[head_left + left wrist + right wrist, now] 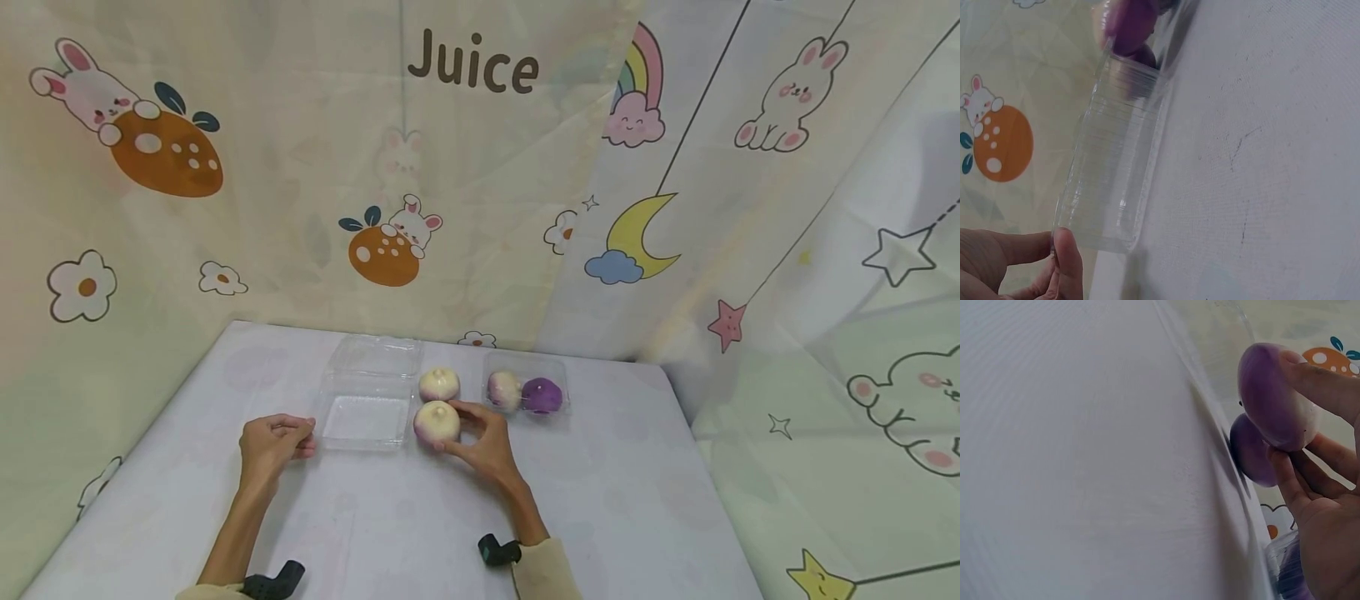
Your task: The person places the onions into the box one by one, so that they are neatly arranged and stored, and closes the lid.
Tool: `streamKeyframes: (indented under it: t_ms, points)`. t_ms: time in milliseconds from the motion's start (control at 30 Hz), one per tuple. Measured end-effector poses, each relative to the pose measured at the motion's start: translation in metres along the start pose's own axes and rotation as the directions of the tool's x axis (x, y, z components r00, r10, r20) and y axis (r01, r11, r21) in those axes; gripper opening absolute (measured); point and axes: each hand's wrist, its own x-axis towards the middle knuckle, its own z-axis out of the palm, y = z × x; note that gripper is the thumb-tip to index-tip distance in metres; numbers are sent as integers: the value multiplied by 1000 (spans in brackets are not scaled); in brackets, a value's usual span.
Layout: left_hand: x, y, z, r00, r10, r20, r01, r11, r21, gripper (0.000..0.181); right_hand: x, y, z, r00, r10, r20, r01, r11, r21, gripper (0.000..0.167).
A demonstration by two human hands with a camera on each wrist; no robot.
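Observation:
On the table an open-lidded clear plastic box [366, 446] stands with nothing in it. My left hand [274, 443] pinches its left rim between thumb and fingers, which the left wrist view also shows. My right hand [489, 443] holds a cream-and-purple turnip [437, 422] just right of the box, thumb and fingertips spread around it. In the right wrist view this turnip [1272, 394] is lifted off the table. A second turnip [439, 383] sits right behind it, beside the box.
To the right, another clear plastic box [558, 367] contains a pale turnip [504, 390] and a deep purple round piece [542, 396]. The white table [622, 500] meets a printed cloth backdrop [300, 167] at the back.

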Motion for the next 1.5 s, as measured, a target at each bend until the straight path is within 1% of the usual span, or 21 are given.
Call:
streamKeyframes:
  t_ms: [133, 733, 1133, 1300, 1500]
  points:
    - [0, 1, 0, 1000, 1, 0, -1, 1000, -7, 27, 1, -2, -1, 1000, -12, -6, 12, 1000, -10, 66]
    - [0, 2, 1, 1000, -1, -2, 1, 1000, 2, 27, 2, -11, -1, 999, 4, -34, -6, 999, -46, 66]
    - [-2, 2, 1, 1000, -5, -11, 5, 1000, 6, 26, 2, -13, 1, 1000, 24, -12, -25, 999, -25, 67]
    - [-2, 2, 2, 1000, -3, -13, 3, 1000, 6, 26, 2, -14, 3, 1000, 7, -15, -7, 1000, -25, 67]
    - [-2, 2, 2, 1000, -2, -19, 2, 1000, 7, 26, 4, -20, 5, 1000, -15, -15, 14, 1000, -28, 66]
